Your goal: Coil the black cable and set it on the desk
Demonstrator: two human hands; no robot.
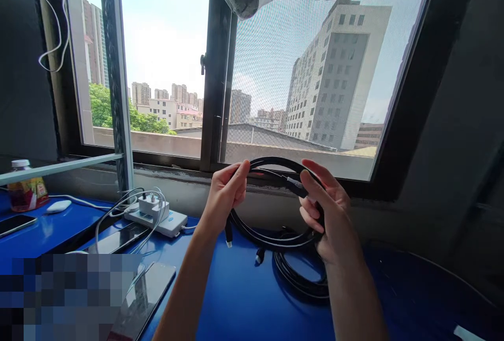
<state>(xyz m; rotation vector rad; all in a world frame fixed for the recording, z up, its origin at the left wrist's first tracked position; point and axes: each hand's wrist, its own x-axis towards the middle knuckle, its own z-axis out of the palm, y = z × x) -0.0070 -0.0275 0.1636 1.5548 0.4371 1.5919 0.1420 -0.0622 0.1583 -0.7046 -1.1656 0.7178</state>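
Both my hands hold a coiled black cable (271, 244) upright above the blue table, one at each side of the loop. The thumb and fingers of my left hand (230, 189) pinch the upper left of the coil. One plug (229, 237) with a silver tip hangs down just below that hand. My right hand (326, 199) wraps the right side of the coil, its thumb and index finger near another plug end (295, 185) that lies inside the loop. Beneath, a second coiled black cable (287, 280) rests on the table, partly hidden by my right wrist, with a plug (259, 257) beside it.
A white power strip (173, 223) with chargers and tangled cords stands left on the blue table (236, 299). Phones (151, 288) lie near it. Farther left are a drink bottle (27, 189) and a small white object (59, 206). A metal post (114, 68) rises before the window.
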